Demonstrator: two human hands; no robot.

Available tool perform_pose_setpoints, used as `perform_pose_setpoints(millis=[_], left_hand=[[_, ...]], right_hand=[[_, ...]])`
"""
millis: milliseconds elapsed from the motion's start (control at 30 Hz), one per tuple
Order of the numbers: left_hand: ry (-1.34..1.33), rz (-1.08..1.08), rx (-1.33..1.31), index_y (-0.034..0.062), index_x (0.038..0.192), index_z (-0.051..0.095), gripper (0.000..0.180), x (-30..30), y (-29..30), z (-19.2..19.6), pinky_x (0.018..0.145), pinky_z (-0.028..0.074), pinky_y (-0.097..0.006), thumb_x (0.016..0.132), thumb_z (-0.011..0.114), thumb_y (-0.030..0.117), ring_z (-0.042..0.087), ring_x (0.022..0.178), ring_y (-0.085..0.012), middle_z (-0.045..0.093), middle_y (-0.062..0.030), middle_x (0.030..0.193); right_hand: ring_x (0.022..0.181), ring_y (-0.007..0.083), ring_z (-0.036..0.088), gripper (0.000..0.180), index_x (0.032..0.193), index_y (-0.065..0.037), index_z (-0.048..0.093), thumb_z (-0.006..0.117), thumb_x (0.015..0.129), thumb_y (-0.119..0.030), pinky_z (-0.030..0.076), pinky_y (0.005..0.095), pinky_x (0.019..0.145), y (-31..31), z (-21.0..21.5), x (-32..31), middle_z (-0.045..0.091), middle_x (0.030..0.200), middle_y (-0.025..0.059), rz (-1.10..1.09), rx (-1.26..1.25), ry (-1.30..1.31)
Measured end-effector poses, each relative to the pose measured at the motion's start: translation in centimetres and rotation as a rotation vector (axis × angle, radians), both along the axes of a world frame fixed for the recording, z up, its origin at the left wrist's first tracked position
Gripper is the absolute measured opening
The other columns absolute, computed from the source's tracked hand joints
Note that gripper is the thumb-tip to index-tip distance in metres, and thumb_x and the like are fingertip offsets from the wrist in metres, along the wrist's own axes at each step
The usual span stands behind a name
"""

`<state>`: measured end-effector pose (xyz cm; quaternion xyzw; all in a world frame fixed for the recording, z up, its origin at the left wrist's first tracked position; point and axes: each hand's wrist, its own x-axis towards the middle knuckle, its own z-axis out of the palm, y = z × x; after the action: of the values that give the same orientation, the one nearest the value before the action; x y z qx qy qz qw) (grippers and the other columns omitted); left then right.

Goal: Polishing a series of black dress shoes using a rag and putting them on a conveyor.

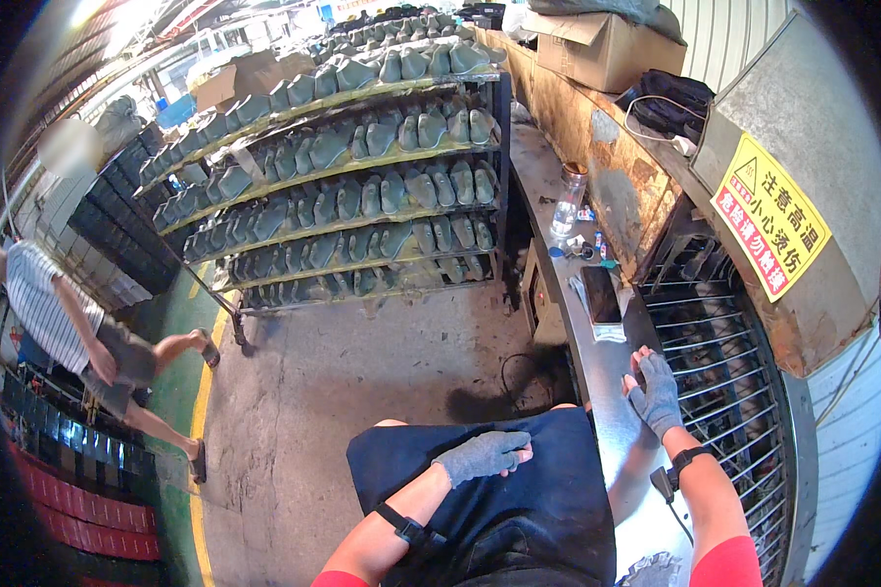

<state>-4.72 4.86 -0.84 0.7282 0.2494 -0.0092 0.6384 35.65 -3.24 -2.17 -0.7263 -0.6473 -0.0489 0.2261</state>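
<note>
My left hand (485, 457), in a grey fingerless glove, lies on the dark blue apron (411, 445) over my lap. Its fingers rest flat on the cloth and hold nothing. At the right, my right hand (656, 393) wears a matching glove and rests at the metal ledge (612, 391), beside a grate of metal bars (719, 362). Its fingers are apart, with nothing between them. Just beyond it lies a dark phone (602, 295) on a pale cloth (609, 333). Farther along the ledge stands a clear bottle (564, 217). Both wrists carry black straps.
A multi-tier rack (504, 186) ahead holds rows of grey-green shoe-shaped pieces (392, 193). At the left, a person in a striped shirt (54, 303) walks near a yellow floor line (198, 421). A yellow warning sign (771, 215) marks the metal hood. Red crates (98, 519) stand lower left.
</note>
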Motion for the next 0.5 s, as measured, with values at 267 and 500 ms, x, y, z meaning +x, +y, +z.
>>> perform_pose_setpoints(millis=[267,500], left_hand=[[-0.006,-0.017,0.005,0.0101,0.109,0.062,0.019,0.02,0.03,0.44,0.071,0.056,-0.032,0.110,0.057,0.028,0.062,0.073,-0.0124,0.065,-0.0028,0.085],[-0.014,-0.012,-0.015,0.0100,0.108,0.061,0.019,-0.09,0.04,-0.29,0.071,0.056,-0.032,0.111,0.056,0.028,0.063,0.074,-0.0127,0.065,-0.0030,0.085]], right_hand=[[0.143,0.0424,0.053,0.057,0.141,-0.002,0.063,0.074,0.092,-0.029,0.041,0.0485,0.122,-0.06,-0.10,0.15,0.059,0.151,0.0244,-0.006,-0.008,0.007],[0.143,0.0424,0.053,0.057,0.141,-0.003,0.063,0.075,0.092,-0.029,0.041,0.0484,0.122,-0.04,-0.38,0.21,0.059,0.151,0.0242,-0.008,0.006,0.001]])
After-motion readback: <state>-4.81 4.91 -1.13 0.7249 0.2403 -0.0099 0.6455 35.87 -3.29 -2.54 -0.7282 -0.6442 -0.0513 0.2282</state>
